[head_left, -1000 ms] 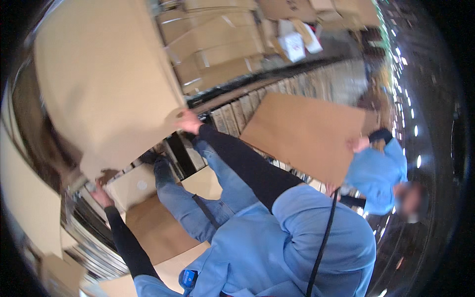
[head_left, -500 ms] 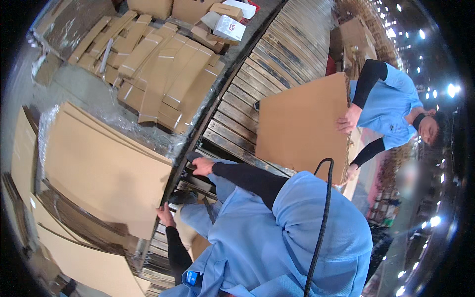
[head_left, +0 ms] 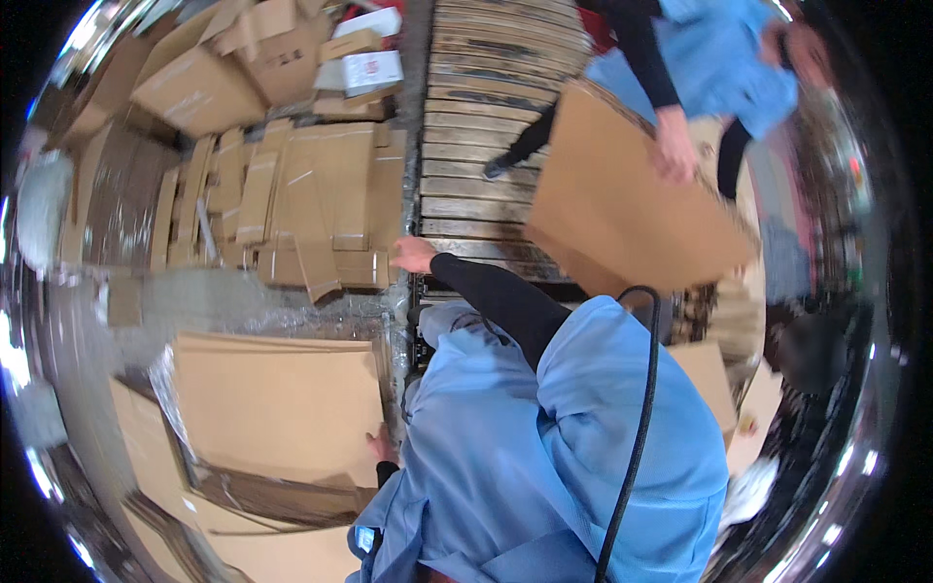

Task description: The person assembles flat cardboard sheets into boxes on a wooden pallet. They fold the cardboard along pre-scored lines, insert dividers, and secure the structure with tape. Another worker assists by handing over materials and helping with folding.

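Concrete (head_left: 228,301) lies on one side of a dark rail (head_left: 412,146) and a slatted deck (head_left: 476,209) on the other. My hands are well apart. My left hand (head_left: 382,445) is at the near edge of the top sheet (head_left: 277,408), its fingers over the border; I cannot tell whether they grip or only touch. That sheet lies flat on a pile just beside the rail, its edge running roughly along it. My right hand (head_left: 415,255) is loosely spread with nothing in it, by the rail, near a corner of the flat cartons (head_left: 326,185).

On my left, darker sheets (head_left: 282,497) show from under the top sheet, and a pale board (head_left: 146,418) juts past the pile's far end, where clear film (head_left: 163,374) clings. Between pile and flat cartons runs an open strip of concrete, room enough to separate the two. Farther right stand open boxes (head_left: 199,87) and a small white box (head_left: 373,70).

Across the deck, a co-worker (head_left: 700,58) has a hand (head_left: 673,151) on a tilted brown board (head_left: 632,194). Bare slats show between it and the rail, with the co-worker's shoe (head_left: 496,167) there.
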Tool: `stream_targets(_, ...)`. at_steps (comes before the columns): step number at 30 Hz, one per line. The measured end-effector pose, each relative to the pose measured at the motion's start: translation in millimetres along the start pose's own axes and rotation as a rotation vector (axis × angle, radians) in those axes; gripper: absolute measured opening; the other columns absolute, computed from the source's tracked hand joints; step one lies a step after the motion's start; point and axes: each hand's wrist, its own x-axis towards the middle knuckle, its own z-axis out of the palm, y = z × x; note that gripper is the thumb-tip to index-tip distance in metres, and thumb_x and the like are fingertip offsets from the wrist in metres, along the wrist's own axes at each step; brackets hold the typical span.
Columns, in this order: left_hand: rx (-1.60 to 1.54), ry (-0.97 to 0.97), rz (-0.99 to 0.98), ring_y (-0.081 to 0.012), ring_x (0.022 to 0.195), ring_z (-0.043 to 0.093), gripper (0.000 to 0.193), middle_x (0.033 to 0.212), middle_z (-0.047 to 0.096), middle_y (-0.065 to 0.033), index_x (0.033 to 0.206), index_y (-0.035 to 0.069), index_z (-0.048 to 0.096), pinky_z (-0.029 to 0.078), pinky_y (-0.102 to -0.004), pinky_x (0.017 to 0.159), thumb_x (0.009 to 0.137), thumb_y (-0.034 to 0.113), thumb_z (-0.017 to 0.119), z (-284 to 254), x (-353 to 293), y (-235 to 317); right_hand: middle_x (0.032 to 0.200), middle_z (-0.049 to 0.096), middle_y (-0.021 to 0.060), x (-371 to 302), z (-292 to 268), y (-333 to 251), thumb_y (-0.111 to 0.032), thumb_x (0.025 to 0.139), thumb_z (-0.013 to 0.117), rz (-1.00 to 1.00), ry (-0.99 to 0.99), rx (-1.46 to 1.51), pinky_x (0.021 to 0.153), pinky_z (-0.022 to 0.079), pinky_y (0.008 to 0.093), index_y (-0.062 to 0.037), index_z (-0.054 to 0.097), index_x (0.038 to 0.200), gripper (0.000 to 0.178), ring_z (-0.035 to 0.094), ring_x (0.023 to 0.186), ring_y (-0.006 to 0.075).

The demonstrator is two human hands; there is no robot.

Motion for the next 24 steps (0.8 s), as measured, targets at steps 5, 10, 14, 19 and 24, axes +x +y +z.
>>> stream_targets(5, 0.264, -0.1, 0.095, -0.0266, 0.084, 0.061, 0.083, 0.103, 0.061, -0.0175, 0.147, -0.004, 0.021, 0.052, -0.0412, 0.066, 0.087, 0.028, 0.068, -12, 15, 33, 0.087, 0.066, 0.0219, -78, 10, 46, -0.038, 0.075, 0.067, 0.073, 0.083, 0.117, 0.074, 0.051, 0.0455, -0.0001, 0.066, 0.096, 0.043, 0.062, 0.082, 0.0419)
stream_targets(10, 0.091, -0.063, 0.233, -0.0166, 0.071, 0.053, 0.081, 0.084, 0.055, -0.0077, 0.147, -0.003, 0.02, 0.044, -0.0319, 0.053, 0.088, 0.027, 0.066, -35, 30, 116, 0.111, 0.064, 0.0266, -199, 5, 119, -0.044, 0.071, 0.065, 0.445, 0.026, 0.013, 0.089, 0.05, 0.0438, 0.0001, 0.068, 0.107, 0.056, 0.062, 0.103, 0.0417)
stream_targets(14, 0.029, -0.05, 0.339, -0.0134, 0.069, 0.052, 0.078, 0.083, 0.055, -0.0069, 0.146, -0.005, 0.021, 0.042, -0.0285, 0.05, 0.089, 0.026, 0.065, -53, 41, 136, 0.109, 0.065, 0.0236, -239, -6, 154, -0.039, 0.07, 0.069, 0.763, -0.066, 0.043, 0.089, 0.051, 0.0425, -0.0007, 0.069, 0.103, 0.05, 0.062, 0.105, 0.0394)
stream_targets(19, -0.074, -0.316, 0.036, -0.0199, 0.071, 0.053, 0.071, 0.088, 0.06, -0.011, 0.149, 0.006, 0.028, 0.047, -0.0342, 0.057, 0.091, 0.032, 0.059, -46, 62, 117, 0.11, 0.066, 0.0227, -222, -10, 161, -0.042, 0.072, 0.072, 0.644, 0.013, 0.13, 0.089, 0.051, 0.0414, 0.0006, 0.068, 0.104, 0.053, 0.063, 0.105, 0.0373)
stream_targets(24, 0.686, -0.344, 0.455, -0.0341, 0.087, 0.058, 0.063, 0.105, 0.061, -0.0255, 0.141, 0.004, 0.043, 0.048, -0.047, 0.076, 0.089, 0.039, 0.057, 20, 73, 124, 0.106, 0.066, 0.0231, -190, -32, 157, -0.041, 0.075, 0.067, 0.452, 0.335, 0.326, 0.089, 0.048, 0.0451, 0.0, 0.07, 0.1, 0.048, 0.06, 0.101, 0.0413)
